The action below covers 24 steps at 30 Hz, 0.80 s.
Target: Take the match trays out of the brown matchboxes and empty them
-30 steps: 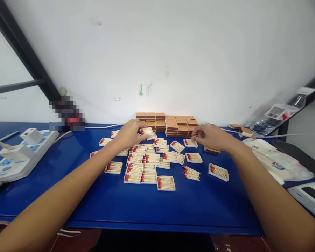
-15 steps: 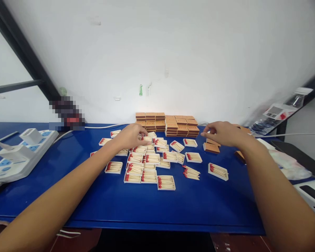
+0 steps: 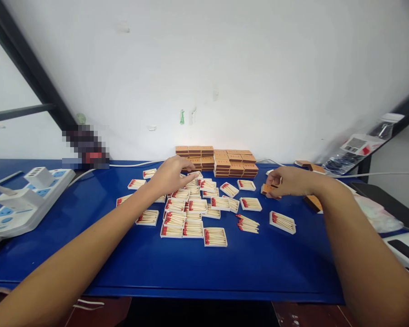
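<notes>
When twelve o'clock is set toward the wall and the centre upon the matchstick trays, the white power strip lies at nine, a band of blue tabletop between. Left hand, at eleven: poised over the rear trays, thumb and fingers parted, nothing visible in their grasp; contact with the trays cannot be determined. The trays themselves are crowded, some piled on others, whereas toward six a broad blue strip separates them from the front edge. Stacked matchboxes stand at one, near the wall. Loose matches lie between three and four, with open surface toward the front. Right hand, between two and three: fingertips closed about a brown matchbox; whether it is lifted cannot be told. A single tray, just past three, lies apart from its neighbours. Farther out, a transparent bottle leans between two and three, and plastic wrapping at three limits the right-hand margin.
</notes>
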Each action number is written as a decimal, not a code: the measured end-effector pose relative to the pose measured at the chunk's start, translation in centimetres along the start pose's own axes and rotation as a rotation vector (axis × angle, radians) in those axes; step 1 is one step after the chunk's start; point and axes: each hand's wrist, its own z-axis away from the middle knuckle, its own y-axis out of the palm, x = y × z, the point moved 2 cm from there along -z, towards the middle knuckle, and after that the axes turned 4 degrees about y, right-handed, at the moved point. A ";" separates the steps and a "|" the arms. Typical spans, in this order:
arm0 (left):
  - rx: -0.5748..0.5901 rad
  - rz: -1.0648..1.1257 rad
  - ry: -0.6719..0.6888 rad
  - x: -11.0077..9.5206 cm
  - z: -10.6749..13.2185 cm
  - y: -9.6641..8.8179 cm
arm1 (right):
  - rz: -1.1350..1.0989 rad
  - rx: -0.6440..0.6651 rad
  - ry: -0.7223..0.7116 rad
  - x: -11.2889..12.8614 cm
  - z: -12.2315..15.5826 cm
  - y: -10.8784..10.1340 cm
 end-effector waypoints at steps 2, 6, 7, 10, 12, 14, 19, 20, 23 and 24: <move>-0.047 0.005 0.021 -1.0 0.0 -0.1 | -0.036 -0.016 -0.051 1.7 0.1 0.3; 0.014 0.021 0.083 -3.6 0.3 0.5 | -0.115 0.003 -0.175 6.2 0.4 1.0; 0.056 0.034 0.098 -4.3 0.4 0.8 | -0.133 0.022 -0.214 7.3 0.6 1.3; 0.097 0.061 0.104 -5.6 0.8 1.4 | -0.214 0.080 -0.293 10.0 0.9 2.3; 0.094 0.066 0.092 -6.0 0.9 1.5 | -0.285 0.101 -0.301 10.8 1.0 2.9; 0.082 0.073 0.081 -6.0 0.9 1.6 | -0.325 0.107 -0.303 11.0 1.1 3.4; 0.029 0.101 0.077 -5.5 0.8 1.8 | -0.316 0.084 -0.250 10.5 0.9 3.8; 0.015 0.103 0.083 -5.4 0.8 1.9 | -0.326 0.081 -0.238 10.5 0.9 3.8; -0.042 0.095 0.081 -5.1 0.7 1.9 | -0.414 0.027 -0.199 10.5 0.8 3.9; -0.066 0.094 0.071 -5.0 0.6 1.9 | -0.458 -0.013 -0.167 10.5 0.7 3.9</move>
